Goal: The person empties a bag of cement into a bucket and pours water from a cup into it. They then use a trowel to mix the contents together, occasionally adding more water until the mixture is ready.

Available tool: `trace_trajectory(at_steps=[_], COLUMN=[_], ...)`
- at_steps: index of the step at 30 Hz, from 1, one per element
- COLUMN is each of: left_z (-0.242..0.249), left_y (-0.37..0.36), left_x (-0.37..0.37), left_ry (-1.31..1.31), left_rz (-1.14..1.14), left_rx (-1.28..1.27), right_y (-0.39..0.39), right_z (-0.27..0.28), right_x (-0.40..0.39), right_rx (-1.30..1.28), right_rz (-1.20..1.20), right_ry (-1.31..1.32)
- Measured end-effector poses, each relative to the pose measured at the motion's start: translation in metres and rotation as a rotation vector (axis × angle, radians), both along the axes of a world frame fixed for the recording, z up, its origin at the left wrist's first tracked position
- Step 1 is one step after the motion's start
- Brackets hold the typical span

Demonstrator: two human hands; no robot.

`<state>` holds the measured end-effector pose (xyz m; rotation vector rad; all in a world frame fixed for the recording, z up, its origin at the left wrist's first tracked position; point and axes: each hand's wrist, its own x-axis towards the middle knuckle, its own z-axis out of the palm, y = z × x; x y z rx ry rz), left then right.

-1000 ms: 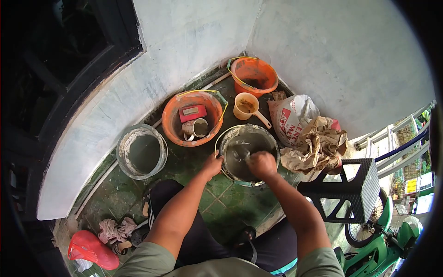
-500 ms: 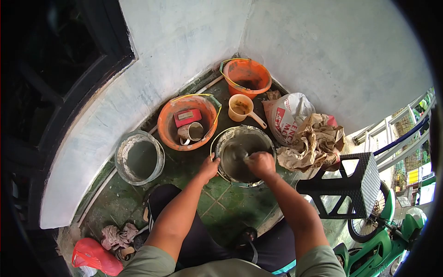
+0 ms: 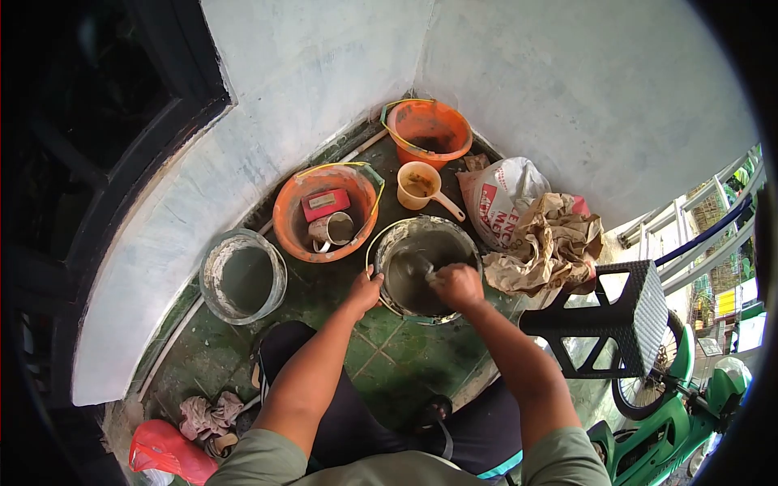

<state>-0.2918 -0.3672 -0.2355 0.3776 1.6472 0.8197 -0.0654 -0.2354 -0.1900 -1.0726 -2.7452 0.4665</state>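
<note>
A bucket (image 3: 468, 235) with a crusted rim stands in front of me, holding wet grey mix with swirls on its surface. At its left rim, my left hand (image 3: 364, 292) is closed on the thin bucket handle. Over the right part of the mix, my right hand (image 3: 456, 285) is closed round something that dips into the grey mix; what it holds is mostly hidden. Left of this bucket sits an orange bucket (image 3: 289, 212) with a red box (image 3: 326, 204) and a dirty mug (image 3: 340, 228) inside. An orange dipper (image 3: 417, 184) lies just behind the grey bucket.
Farther left is a pail (image 3: 279, 279) of grey liquid. Another orange bucket (image 3: 443, 121) stands in the wall corner. A white sack (image 3: 496, 200) and crumpled brown paper (image 3: 551, 247) lie right, near a black stool (image 3: 644, 320) and green bicycle (image 3: 660, 441). A red bag (image 3: 166, 449) lies lower left.
The view has shifted slightly. My right hand has moved a little within the bucket's opening, and the swirl in the mix looks different. My left hand keeps its grip at the rim.
</note>
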Motion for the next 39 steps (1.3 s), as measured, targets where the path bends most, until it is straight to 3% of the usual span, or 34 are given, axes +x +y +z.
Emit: trace_trajectory(at_steps=[2, 5, 8, 12, 15, 22, 26, 28, 30, 35, 39], left_z=[-0.001, -0.010, -0.004, -0.003, -0.003, -0.016, -0.024, -0.025, -0.023, -0.011, -0.002], left_y=[-0.002, 0.000, -0.002, -0.001, 0.001, 0.002, 0.001, 0.000, 0.000, 0.001, 0.001], left_x=[0.000, -0.003, 0.000, -0.002, -0.004, -0.002, -0.003, -0.002, -0.003, -0.008, -0.006], left_ry=[0.010, -0.008, 0.027, 0.011, -0.003, 0.030, 0.034, 0.014, 0.020, -0.031, 0.008], left_rz=[0.006, -0.013, -0.005, -0.037, -0.056, 0.004, 0.002, 0.003, 0.001, -0.063, -0.071], left_rx=[-0.012, -0.008, 0.025, -0.009, -0.016, 0.045, 0.047, 0.048, 0.046, 0.017, -0.008], right_y=[-0.012, 0.000, 0.034, 0.050, 0.030, -0.009, 0.012, 0.017, 0.022, 0.033, 0.057], right_z=[0.004, 0.035, 0.051, 0.027, 0.002, -0.002, -0.015, 0.005, 0.029, 0.096, 0.057], right_x=[0.005, 0.023, 0.035, 0.020, 0.012, 0.027, 0.068, 0.075, 0.076, 0.034, 0.018], right_rx=[-0.020, -0.130, -0.070, 0.101, 0.034, -0.439, -0.705, -0.758, -0.748, -0.269, 0.197], right_rz=[0.146, 0.212, 0.206, 0.052, -0.107, -0.493, -0.619, -0.584, -0.535, -0.348, 0.197], right_ry=[-0.058, -0.272, -0.400, -0.224, -0.009, 0.003, 0.191, 0.249, 0.277, 0.000, -0.173])
